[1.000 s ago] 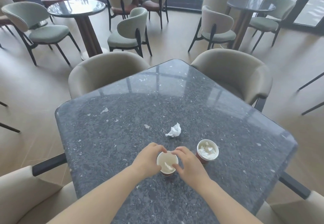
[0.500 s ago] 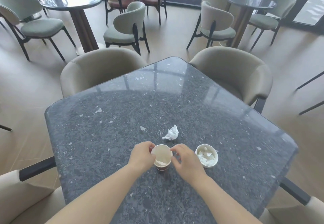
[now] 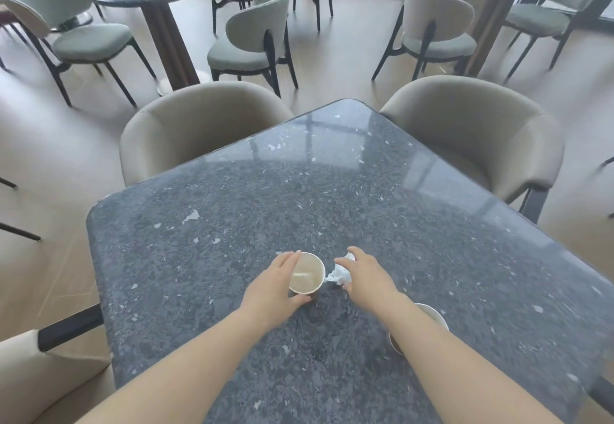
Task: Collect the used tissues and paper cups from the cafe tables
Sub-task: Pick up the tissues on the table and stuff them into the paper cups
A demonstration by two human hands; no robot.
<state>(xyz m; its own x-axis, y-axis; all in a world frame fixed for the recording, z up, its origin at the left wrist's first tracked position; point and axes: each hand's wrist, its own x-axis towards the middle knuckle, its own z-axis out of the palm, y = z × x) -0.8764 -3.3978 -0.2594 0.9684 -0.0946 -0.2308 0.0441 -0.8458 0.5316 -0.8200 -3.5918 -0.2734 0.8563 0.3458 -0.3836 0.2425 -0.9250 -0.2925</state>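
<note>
Head view: both hands were on the open paper cup a moment ago; now only the left hand (image 3: 277,285) holds it, fingers and thumb wrapped round the side of the paper cup (image 3: 306,276), which stands upright on the table (image 3: 206,257). The right hand (image 3: 363,277) has let go of that cup and shifted to the crumpled tissue (image 3: 339,275) just beside it, fingers curved over the wad and thumb beneath; it looks closed on the tissue, or very nearly so, though whether the wad has left the table cannot be told. The cup seems to hold only a faint residue, with room inside.

A second paper cup (image 3: 432,315) stands near the table's near edge, mostly hidden under the right forearm, so its contents cannot be seen here.

The change suggests the step has turned from steadying the cup to gathering the loose tissue, probably to drop it into the held cup. After that, both cups remain to be lifted away. The nearer cup sits close to the forearm and could be knocked when the arm draws back.
</note>
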